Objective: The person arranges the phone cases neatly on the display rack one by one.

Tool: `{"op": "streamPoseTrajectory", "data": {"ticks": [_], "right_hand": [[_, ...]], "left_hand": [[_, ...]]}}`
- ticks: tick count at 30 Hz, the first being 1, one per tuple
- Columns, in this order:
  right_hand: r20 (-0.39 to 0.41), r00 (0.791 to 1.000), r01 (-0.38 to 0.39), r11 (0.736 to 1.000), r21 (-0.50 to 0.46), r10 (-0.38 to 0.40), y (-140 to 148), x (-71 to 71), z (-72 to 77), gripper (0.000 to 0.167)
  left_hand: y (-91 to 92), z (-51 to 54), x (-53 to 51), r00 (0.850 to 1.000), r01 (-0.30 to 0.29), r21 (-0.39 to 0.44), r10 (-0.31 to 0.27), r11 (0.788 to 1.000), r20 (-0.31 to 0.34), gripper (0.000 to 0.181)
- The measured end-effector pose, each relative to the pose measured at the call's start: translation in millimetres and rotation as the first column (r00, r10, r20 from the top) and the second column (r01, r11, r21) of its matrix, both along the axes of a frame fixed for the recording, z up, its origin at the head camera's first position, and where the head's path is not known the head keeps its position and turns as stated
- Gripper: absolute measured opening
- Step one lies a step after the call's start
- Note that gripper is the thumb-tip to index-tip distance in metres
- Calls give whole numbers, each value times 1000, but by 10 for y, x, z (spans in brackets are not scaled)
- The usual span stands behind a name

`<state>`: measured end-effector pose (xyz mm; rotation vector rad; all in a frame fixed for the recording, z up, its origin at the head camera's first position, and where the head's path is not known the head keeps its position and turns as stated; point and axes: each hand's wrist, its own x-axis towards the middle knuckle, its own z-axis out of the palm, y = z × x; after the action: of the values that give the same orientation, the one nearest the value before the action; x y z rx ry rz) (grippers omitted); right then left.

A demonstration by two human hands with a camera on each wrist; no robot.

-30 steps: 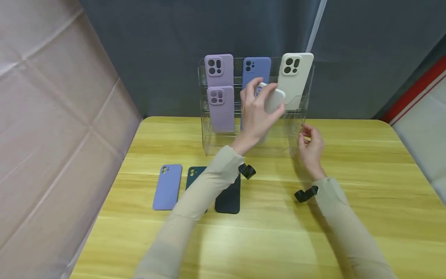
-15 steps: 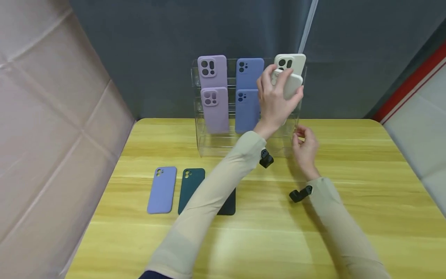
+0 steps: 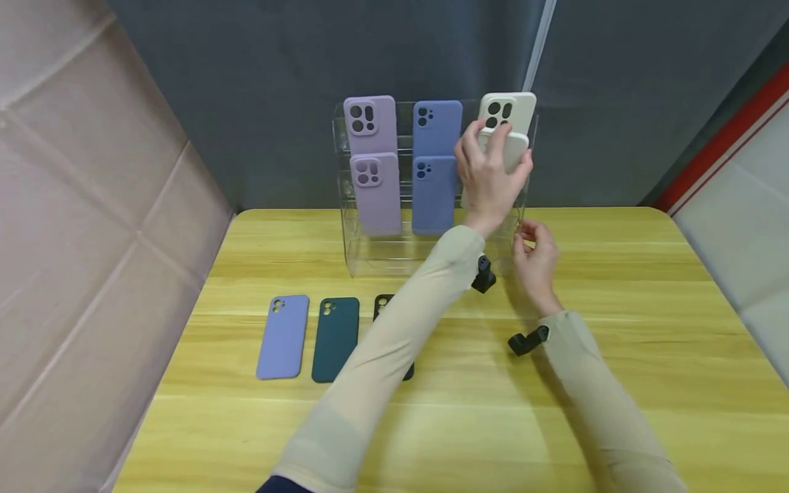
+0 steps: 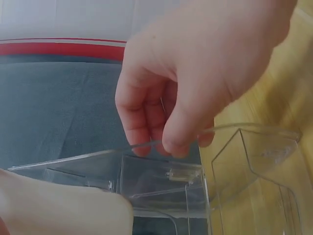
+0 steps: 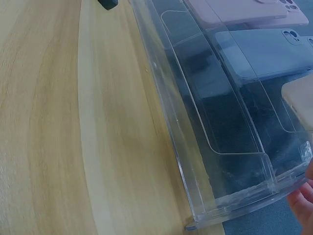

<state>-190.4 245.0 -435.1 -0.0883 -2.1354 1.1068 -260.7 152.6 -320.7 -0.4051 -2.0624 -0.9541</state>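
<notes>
In the head view my left hand grips a white phone case between thumb and fingers at the right column of a clear tiered display stand. Behind it, a taller white phone case stands on an upper tier. My right hand pinches the stand's right side panel; the left wrist view shows that thumb and those fingers astride the panel's edge. The held case's lower end appears there too, above the tiers. Whether it touches a tier, I cannot tell.
Two purple phone cases fill the stand's left column, and two blue ones the middle. On the wooden table lie a lavender-blue case, a dark green case and a black case, partly hidden by my left sleeve.
My left hand has carried the white case from the middle column rightward to the right column, uncovering the lower blue case. The right hand stays at the stand's side.
</notes>
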Motion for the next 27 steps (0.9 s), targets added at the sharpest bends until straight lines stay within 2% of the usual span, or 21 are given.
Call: {"op": "streamPoseTrajectory", "data": {"ticks": [3, 6, 11, 27], "right_hand": [[0, 1000, -8, 1000, -12, 8, 0, -4, 12, 21], [4, 1000, -4, 1000, -14, 4, 1, -6, 11, 21], [2, 1000, 7, 1000, -11, -7, -2, 3, 2, 21], [-18, 1000, 11, 1000, -8, -12, -9, 3, -17, 20]], "left_hand": [[34, -7, 6, 999, -39, 9, 38, 999, 34, 40], [59, -20, 17, 992, -80, -2, 80, 997, 95, 41], [83, -70, 33, 978, -86, -20, 88, 996, 188, 43], [144, -218, 68, 958, -127, -83, 144, 988, 246, 42]]}}
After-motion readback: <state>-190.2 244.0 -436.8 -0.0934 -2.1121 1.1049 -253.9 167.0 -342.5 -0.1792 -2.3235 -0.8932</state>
